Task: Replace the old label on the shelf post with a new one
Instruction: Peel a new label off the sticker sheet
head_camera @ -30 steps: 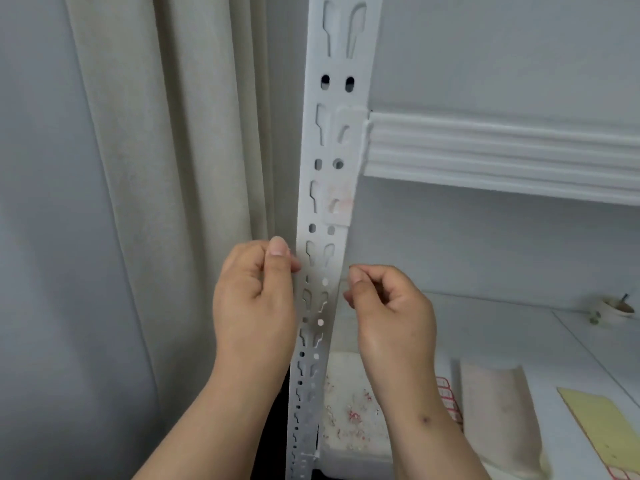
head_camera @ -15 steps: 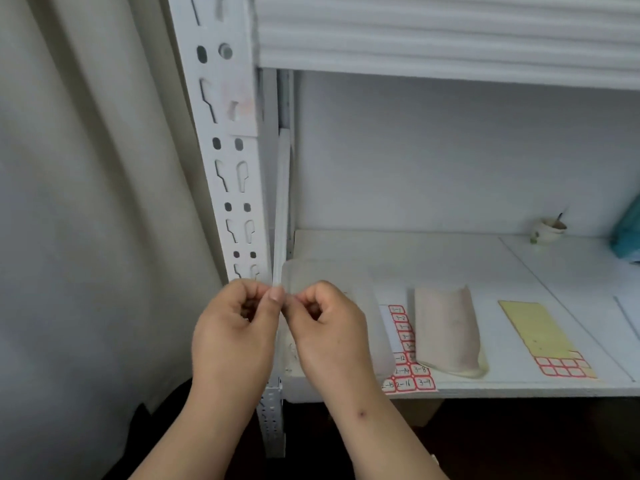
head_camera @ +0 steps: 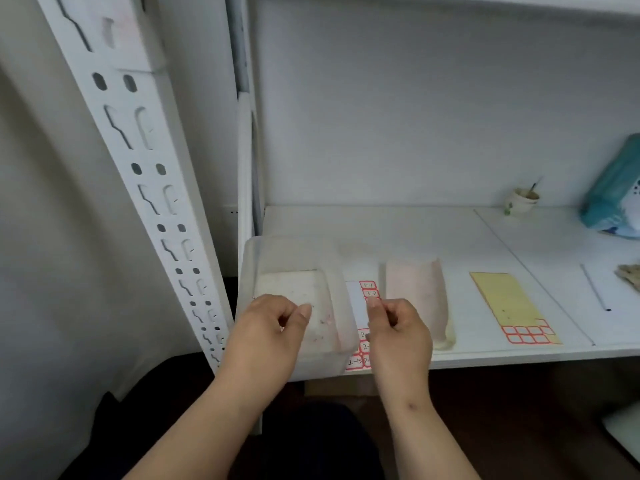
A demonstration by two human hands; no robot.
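The white slotted shelf post (head_camera: 145, 161) slants from the top left down to the shelf's front corner. A faded patch of old label (head_camera: 119, 27) clings to it near the top. A sheet of red-bordered labels (head_camera: 367, 289) lies on the shelf (head_camera: 433, 244), beside a translucent plastic bin (head_camera: 277, 261). My left hand (head_camera: 273, 329) hovers over the bin with curled fingers, thumb and forefinger slightly apart. My right hand (head_camera: 400, 329) is curled over the label sheet, its thumb tip at the sheet's upper labels. I see nothing between the fingers of either hand.
A pale curled backing strip (head_camera: 419, 296) and a yellow sheet (head_camera: 509, 303) with red-bordered labels lie right of the label sheet. A small cup (head_camera: 521, 200), a teal pack (head_camera: 616, 192) and a thin rod (head_camera: 594, 287) sit further right. A curtain hangs left of the post.
My view has dropped from the post down to the shelf. My hands, pinched together half a second ago, have parted: the left is over the bin, the right over the label sheet.
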